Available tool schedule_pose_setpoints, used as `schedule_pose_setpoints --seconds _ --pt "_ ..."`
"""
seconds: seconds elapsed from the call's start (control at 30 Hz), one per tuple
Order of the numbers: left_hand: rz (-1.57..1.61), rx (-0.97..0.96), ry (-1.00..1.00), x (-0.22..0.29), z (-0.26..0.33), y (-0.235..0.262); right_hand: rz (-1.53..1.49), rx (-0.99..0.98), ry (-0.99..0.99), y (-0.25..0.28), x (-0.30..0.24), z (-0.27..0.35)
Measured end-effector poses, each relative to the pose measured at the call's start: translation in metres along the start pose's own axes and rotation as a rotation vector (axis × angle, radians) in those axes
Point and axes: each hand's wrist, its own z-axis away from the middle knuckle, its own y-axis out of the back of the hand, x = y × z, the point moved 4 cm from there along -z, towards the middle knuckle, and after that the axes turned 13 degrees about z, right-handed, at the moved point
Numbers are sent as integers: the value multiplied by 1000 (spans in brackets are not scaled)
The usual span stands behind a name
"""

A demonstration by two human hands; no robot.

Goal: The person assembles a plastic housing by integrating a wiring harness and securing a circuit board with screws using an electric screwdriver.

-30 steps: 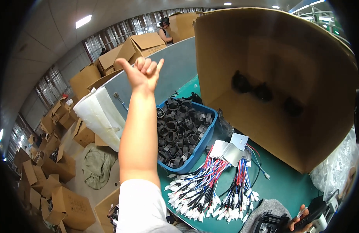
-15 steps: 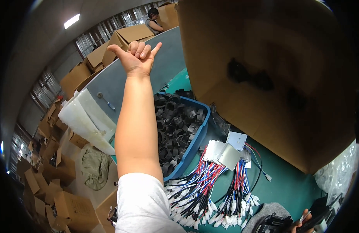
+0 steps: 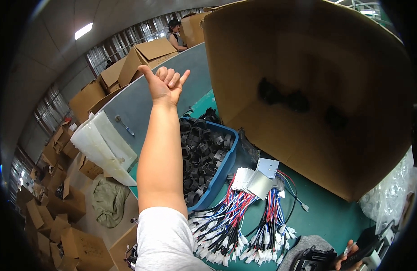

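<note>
The left hand (image 3: 164, 86) is hovering empty, middle fingers (image 3: 162, 73) curled, its forearm (image 3: 161, 158) crossing before the blue bin (image 3: 221, 172) on the surface (image 3: 321, 207) and risking spilling heaped black plastic rings (image 3: 196, 149) if it snags them; the grip of the right hand (image 3: 351, 249) is looking unclear.

This looks like a factory workshop, an assembly area with a storage floor. The landmark is a blue plastic bin (image 3: 222, 174), heaped with dark, ring-like plastic parts (image 3: 199, 153), on a green-topped table (image 3: 326, 221). Just right of the bin lie thin silvery metal plates (image 3: 261, 186) with bundles of red, blue, white and black wires (image 3: 226, 226) ending in white connectors. A huge open brown cardboard box (image 3: 244, 67) also stands to its right. Well left of the bin, many brown cartons (image 3: 89, 246) crowd the floor; far beyond it are a corrugated metal wall (image 3: 98, 57) and another person (image 3: 175, 40).
</note>
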Motion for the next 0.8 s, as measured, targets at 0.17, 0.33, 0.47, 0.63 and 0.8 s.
schedule_pose_setpoints --seconds 0.17,0.33,0.47,0.63,0.8 --pt "22 -2 15 13 14 -7 -33 -114 -39 3 4 -10" --pt "-5 -69 -57 43 19 -48 -100 -192 173 4 15 -2" --pt "-28 -83 -43 53 29 -45 -215 122 291 8 19 -3" --pt "-34 -64 6 48 36 -52 -184 95 305 -1 17 -7" --pt "-78 -72 51 36 48 -54 -188 149 306 -1 18 -4"
